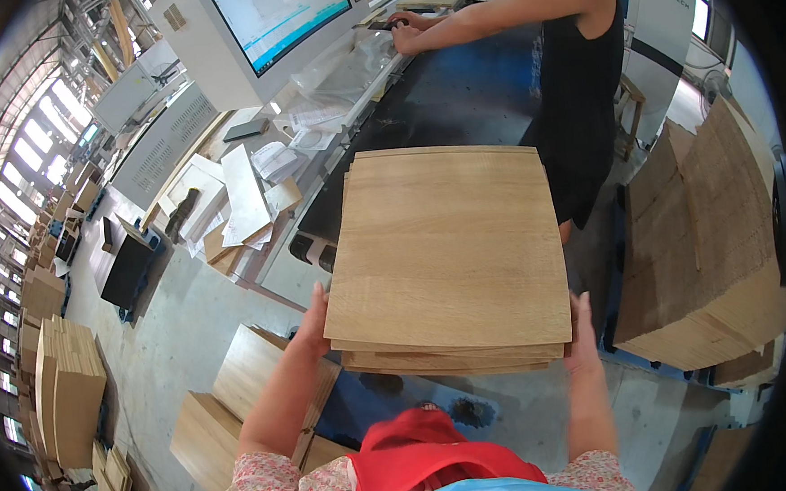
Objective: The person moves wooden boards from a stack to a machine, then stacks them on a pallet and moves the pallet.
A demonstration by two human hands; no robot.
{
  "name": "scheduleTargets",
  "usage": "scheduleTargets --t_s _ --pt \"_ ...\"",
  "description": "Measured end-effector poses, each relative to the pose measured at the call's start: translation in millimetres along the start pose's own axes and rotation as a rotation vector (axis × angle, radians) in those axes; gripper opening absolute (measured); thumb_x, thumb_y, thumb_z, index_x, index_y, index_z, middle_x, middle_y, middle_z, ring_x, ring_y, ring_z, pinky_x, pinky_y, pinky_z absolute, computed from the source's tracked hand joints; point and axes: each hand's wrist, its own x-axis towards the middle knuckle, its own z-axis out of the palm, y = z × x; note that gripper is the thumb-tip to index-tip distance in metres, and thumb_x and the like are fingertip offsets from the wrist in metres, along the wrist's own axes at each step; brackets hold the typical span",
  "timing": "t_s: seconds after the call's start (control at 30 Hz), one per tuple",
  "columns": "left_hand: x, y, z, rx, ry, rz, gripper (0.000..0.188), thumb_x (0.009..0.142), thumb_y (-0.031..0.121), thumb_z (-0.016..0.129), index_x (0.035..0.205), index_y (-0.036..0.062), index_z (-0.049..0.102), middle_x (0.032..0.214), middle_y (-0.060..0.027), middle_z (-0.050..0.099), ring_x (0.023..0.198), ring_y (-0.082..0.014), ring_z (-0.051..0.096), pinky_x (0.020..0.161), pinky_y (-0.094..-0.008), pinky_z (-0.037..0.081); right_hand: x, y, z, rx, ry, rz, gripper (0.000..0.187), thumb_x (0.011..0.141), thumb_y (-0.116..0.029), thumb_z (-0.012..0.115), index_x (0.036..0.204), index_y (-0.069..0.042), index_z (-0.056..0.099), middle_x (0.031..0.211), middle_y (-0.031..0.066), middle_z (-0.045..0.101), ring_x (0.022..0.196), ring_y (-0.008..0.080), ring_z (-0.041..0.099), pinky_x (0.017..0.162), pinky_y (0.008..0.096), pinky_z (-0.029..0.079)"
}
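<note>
A stack of square, light wood-grain panels [447, 251] fills the middle of the head view, its edges slightly uneven. My left hand [311, 321] presses against the stack's near left side, thumb upward and most fingers hidden behind the edge. On the opposite side my right hand [581, 326] grips the near right corner, its fingers partly out of sight. Both arms reach forward with the stack between them. Beyond and partly under it runs a dark machine bed [465, 97]; whether the stack touches this bed, I cannot tell.
A co-worker [581, 81] stands at far right, arms over the bench. A monitor [280, 18] and papers [246, 191] are at left. Brown boards [694, 236] stand stacked at right. Wood panels [211, 437] lie near my left arm, beside a blue surface [393, 398].
</note>
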Motion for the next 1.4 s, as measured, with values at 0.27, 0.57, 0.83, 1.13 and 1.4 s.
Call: scheduleTargets --t_s 0.27,0.57,0.83,1.13,1.4 --pt "-24.9 49.5 66.2 0.19 0.079 -0.107 0.051 0.091 0.042 0.048 0.126 0.0058 0.046 0.118 -0.0091 0.057 0.104 -0.0196 0.058 0.087 -0.0343 0.048 -22.3 -29.0 57.1 -0.648 -0.167 -0.304 0.06 0.092 -0.019 0.049 0.14 0.006 0.021 0.135 0.0133 0.041 0.121 0.0187 0.04 0.102 0.0302 0.031" --pt "-36.3 52.4 46.5 0.215 -0.024 -0.191 0.048 0.087 0.031 0.057 0.127 0.0074 0.044 0.118 -0.0097 0.057 0.101 -0.0222 0.06 0.084 -0.0398 0.05 -23.4 -14.1 64.2 -0.826 -0.116 -0.369 0.07 0.084 -0.012 0.061 0.138 0.009 0.021 0.133 0.0189 0.042 0.121 0.0224 0.042 0.101 0.0318 0.033" --pt "-77.8 38.9 27.2 0.088 0.054 -0.191 0.045 0.089 0.028 0.055 0.127 0.0086 0.043 0.117 -0.0101 0.057 0.101 -0.0231 0.06 0.085 -0.0428 0.05 -30.0 -1.8 69.7 -1.144 -0.131 -0.422 0.075 0.082 -0.017 0.064 0.136 0.012 0.021 0.138 0.025 0.033 0.128 0.0298 0.034 0.104 0.0348 0.031" --pt "-126.1 22.3 -3.9 -0.041 0.104 -0.25 0.043 0.088 0.028 0.056 0.123 0.0057 0.048 0.113 -0.0107 0.06 0.102 -0.0248 0.059 0.089 -0.0413 0.047 -57.4 -0.9 99.9 -1.173 -0.265 -0.271 0.076 0.083 -0.019 0.063 0.136 0.013 0.019 0.14 0.0255 0.03 0.131 0.0278 0.029 0.105 0.0339 0.029" --pt "-86.8 56.9 -17.2 -0.217 -0.034 -0.366 0.047 0.088 0.039 0.05 0.118 0.0039 0.053 0.114 -0.0116 0.06 0.102 -0.0256 0.059 0.092 -0.0395 0.045 -26.0 -1.6 112.0 -0.979 -0.15 -0.191 0.07 0.088 -0.024 0.057 0.139 0.007 0.021 0.142 0.0198 0.03 0.13 0.0254 0.031 0.105 0.0326 0.028"
